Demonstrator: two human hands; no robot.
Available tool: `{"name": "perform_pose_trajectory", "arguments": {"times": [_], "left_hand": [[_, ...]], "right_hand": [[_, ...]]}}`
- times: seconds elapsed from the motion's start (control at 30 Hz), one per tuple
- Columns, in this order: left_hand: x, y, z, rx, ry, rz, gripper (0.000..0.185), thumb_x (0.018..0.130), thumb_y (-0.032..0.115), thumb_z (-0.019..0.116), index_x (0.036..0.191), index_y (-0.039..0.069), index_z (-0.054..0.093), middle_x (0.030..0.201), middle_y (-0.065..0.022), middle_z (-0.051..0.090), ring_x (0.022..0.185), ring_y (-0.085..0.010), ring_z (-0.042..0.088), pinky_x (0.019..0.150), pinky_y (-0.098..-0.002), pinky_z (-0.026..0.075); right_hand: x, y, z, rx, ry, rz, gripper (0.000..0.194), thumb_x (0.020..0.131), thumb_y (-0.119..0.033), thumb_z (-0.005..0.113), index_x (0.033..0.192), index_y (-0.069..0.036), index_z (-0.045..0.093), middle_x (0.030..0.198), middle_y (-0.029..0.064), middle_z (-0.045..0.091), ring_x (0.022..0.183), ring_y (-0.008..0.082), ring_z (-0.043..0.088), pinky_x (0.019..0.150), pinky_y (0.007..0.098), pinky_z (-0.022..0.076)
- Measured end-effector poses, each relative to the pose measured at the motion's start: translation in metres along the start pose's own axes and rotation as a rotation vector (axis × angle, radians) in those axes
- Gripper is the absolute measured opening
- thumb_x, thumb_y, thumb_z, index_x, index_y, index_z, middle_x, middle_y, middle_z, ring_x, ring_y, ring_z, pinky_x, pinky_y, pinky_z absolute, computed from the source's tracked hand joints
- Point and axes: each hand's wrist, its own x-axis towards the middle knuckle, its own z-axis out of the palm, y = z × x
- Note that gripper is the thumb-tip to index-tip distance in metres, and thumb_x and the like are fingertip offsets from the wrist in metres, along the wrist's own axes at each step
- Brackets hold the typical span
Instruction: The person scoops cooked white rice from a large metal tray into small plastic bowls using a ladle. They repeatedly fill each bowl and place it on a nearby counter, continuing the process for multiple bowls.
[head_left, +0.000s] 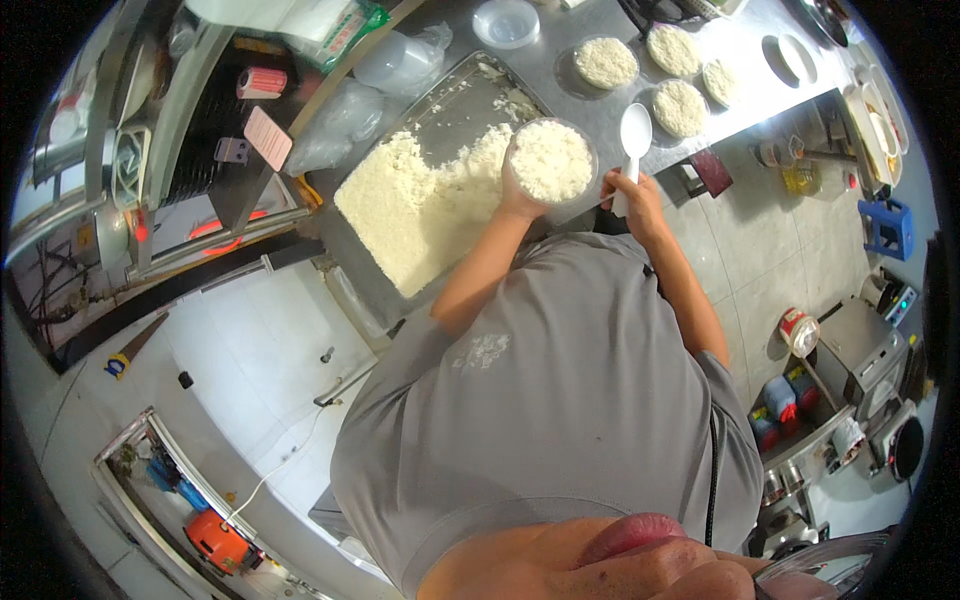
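Observation:
My left hand (523, 196) holds a clear plastic bowl (593, 180) heaped with white cooked rice (551, 160). It is raised over the right edge of a large metal tray (471, 96). A thick bed of rice (405, 217) covers the tray's near part, while its far part shows bare metal with scattered grains. In my right hand (636, 196) is a white rice spoon (636, 131), gripped by the handle with its bowl pointing up and away from me. The spoon is apart from the filled bowl.
Several rice-filled bowls (606, 63) stand on the steel worktop (559, 22). A stack of clear containers (505, 22) is at the back. Bagged plastic containers (405, 60) lie left of the tray. A blue stool (886, 229) stands on the floor at right.

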Motion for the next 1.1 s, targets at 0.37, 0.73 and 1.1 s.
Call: {"name": "perform_pose_trajectory", "arguments": {"times": [0.37, 0.73, 1.1], "left_hand": [[0.091, -0.021, -0.015, 0.319, 0.244, -0.186, 0.047, 0.108, 0.035, 0.047, 0.14, 0.001, 0.049, 0.135, -0.0183, 0.062, 0.121, -0.0329, 0.063, 0.104, -0.0501, 0.052], [0.198, -0.025, -0.046, 1.12, 0.334, 0.127, 0.03, 0.104, 0.006, 0.049, 0.133, 0.001, 0.051, 0.115, -0.017, 0.07, 0.095, -0.0219, 0.07, 0.076, -0.0315, 0.058], [0.274, 0.158, -0.027, 1.823, 0.988, 0.7, 0.036, 0.091, 0.017, 0.067, 0.12, -0.003, 0.061, 0.12, -0.0231, 0.063, 0.116, -0.0383, 0.06, 0.103, -0.0462, 0.048]], "right_hand": [[0.037, 0.026, -0.055, 0.265, 0.113, -0.012, 0.026, 0.092, -0.016, 0.07, 0.109, 0.001, 0.062, 0.1, 0.0132, 0.067, 0.088, 0.0248, 0.067, 0.075, 0.0401, 0.0592], [0.096, 0.057, -0.095, 0.138, 0.325, -0.08, 0.027, 0.095, -0.016, 0.068, 0.116, 0.001, 0.062, 0.1, 0.0092, 0.066, 0.087, 0.0205, 0.065, 0.072, 0.037, 0.0576], [0.078, 0.074, -0.124, -0.053, 0.328, 0.044, 0.03, 0.094, -0.017, 0.072, 0.117, -0.001, 0.064, 0.097, 0.0093, 0.071, 0.076, 0.0202, 0.067, 0.063, 0.0337, 0.0542]]}}
